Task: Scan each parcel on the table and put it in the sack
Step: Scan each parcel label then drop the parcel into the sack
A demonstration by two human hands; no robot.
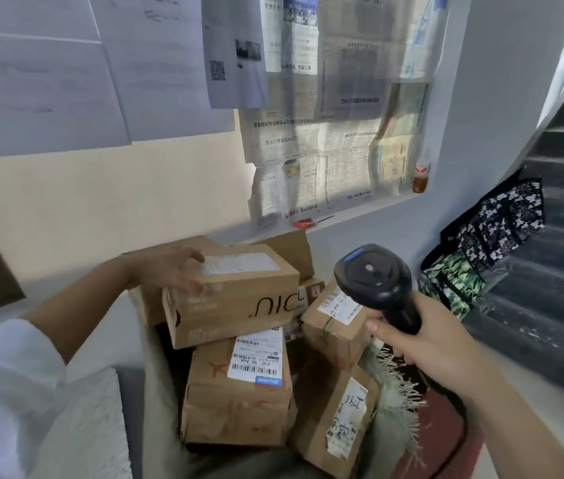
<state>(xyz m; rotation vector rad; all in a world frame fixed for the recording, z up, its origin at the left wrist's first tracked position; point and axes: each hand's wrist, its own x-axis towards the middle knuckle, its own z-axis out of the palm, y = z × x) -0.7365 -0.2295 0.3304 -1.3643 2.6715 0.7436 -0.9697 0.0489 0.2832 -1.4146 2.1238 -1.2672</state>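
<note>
Your white sleeve (7, 392) nearest; left hand (173, 271) on top parcel (235, 299), right hand (429, 344) w/ scanner (377, 281).
Left hand's fingers curl over the far-left corner of the top parcel, gripping it. That's prob. to steady it so its white label (239, 263), facing up, sits where the scanner can read it. Right hand is wrapped tight round the scanner handle, head held up just right of the pile, above the small parcel (335, 323). More parcels lie under & nearer you, e.g. the taped parcel (239, 399) w/ barcode up. Frayed sack edge (394, 402) shows near-right against the pile; can't tell whether the pile sits inside the sack. Looks like the scan step; this one's not bagged yet.
</note>
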